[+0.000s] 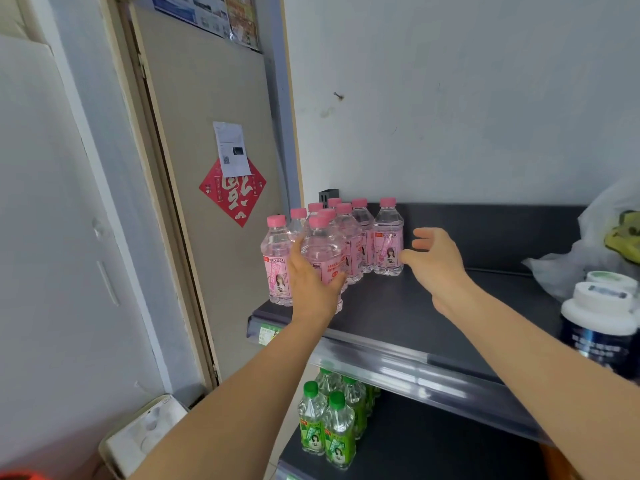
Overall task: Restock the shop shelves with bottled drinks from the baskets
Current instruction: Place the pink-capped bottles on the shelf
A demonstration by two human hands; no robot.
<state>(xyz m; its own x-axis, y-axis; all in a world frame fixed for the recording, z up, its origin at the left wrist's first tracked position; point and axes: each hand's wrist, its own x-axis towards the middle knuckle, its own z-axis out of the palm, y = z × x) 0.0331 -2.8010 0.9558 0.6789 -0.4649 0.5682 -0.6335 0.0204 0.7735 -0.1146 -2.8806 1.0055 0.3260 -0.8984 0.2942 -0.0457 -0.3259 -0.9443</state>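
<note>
Several pink-capped peach soda bottles (349,233) stand clustered at the left end of the dark top shelf (450,306). My left hand (311,275) grips the front bottle (322,251) of the cluster, thumb and fingers wrapped round its body just above the shelf's front left corner. My right hand (433,258) hovers with relaxed, spread fingers just right of the rightmost pink bottle (388,237), holding nothing and not touching it. Green-capped bottles (332,427) stand on the lower shelf (433,445).
A white plastic bag (588,251) and white-lidded dark jars (599,327) sit at the shelf's right end. A beige door with a red diamond sticker (232,192) is to the left. A white box (142,434) lies low on the left. Bare shelf lies between bottles and bag.
</note>
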